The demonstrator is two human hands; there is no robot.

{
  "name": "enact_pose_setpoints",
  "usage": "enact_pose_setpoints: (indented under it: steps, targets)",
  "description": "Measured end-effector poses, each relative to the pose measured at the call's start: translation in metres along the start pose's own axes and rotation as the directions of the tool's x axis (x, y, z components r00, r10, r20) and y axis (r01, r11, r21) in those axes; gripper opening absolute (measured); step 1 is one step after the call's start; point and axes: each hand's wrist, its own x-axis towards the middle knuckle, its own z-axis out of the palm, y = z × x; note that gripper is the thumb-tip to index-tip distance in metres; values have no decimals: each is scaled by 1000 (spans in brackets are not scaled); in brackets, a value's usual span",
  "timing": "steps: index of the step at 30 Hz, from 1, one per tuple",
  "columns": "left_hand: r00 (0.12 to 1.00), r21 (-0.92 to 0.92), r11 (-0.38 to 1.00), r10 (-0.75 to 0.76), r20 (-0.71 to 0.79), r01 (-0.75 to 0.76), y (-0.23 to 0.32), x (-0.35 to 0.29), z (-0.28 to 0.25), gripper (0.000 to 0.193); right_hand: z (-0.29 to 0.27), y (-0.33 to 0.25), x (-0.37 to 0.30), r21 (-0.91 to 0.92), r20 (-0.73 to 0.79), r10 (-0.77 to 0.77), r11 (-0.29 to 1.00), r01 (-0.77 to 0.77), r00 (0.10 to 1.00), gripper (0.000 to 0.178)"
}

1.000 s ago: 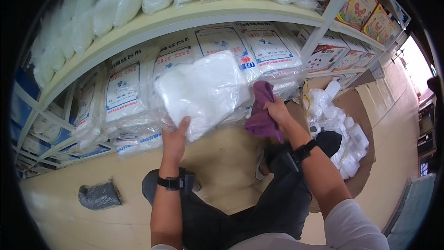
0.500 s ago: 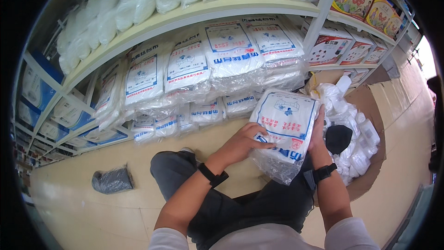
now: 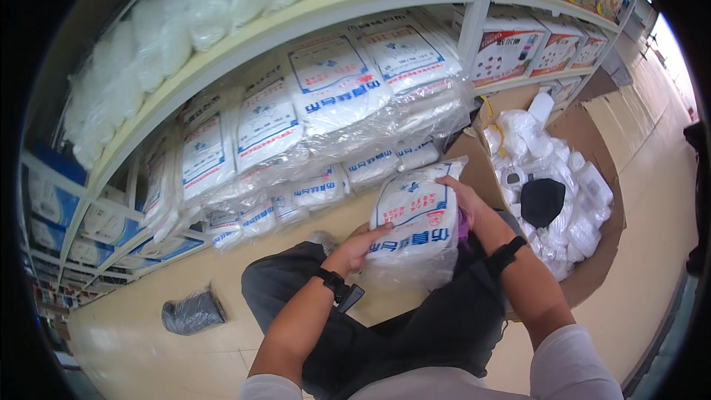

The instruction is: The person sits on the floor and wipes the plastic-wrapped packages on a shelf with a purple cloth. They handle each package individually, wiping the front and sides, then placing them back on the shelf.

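Above my lap, both hands hold a clear-wrapped packet of white table covers (image 3: 412,211) with blue and red print and a blue border. My left hand (image 3: 358,244) grips its left edge, thumb laid on the face and the other fingers underneath. At the upper right edge, my right hand (image 3: 465,204) is closed round the packet, thumb on top. Something purple (image 3: 464,224) shows beneath that hand; I cannot make out what it is. The packet is tilted, its loose clear wrap hanging toward me.
Ahead, a shelf (image 3: 311,9) carries similar packets (image 3: 326,78) below and bagged white goods (image 3: 222,4) above. An opened carton (image 3: 592,252) at right holds bagged white bottles and a black item (image 3: 543,202). A wrapped grey bundle (image 3: 192,312) lies on the floor at left.
The packet has moved left and a little nearer to me. My left hand has shifted from its face to its left edge, and my right hand now grips over its upper right edge.
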Motion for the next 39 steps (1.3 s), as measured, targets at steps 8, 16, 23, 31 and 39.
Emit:
enact_pose_setpoints:
  steps: [8, 16, 23, 31, 39]
  targets:
    - [914, 51, 955, 295, -277, -293, 21, 128, -51, 43, -4, -68, -17, -71, -316, -285, 958, 277, 905, 34]
    - [809, 381, 897, 388, -442, -222, 67, 281, -88, 43, 4, -103, -47, -145, -311, -306, 951, 273, 900, 38]
    - [774, 671, 733, 357, -522, 115, 77, 363, -123, 36, -24, -127, -45, -88, -408, -289, 957, 277, 866, 41]
    - [812, 741, 627, 289, -508, 240, 68, 337, -117, 31, -23, -124, -48, -125, -330, -356, 934, 334, 874, 35]
    - [945, 703, 634, 255, 204, -323, 70, 211, 17, 32, 36, -115, -99, 205, -165, -449, 855, 476, 878, 34]
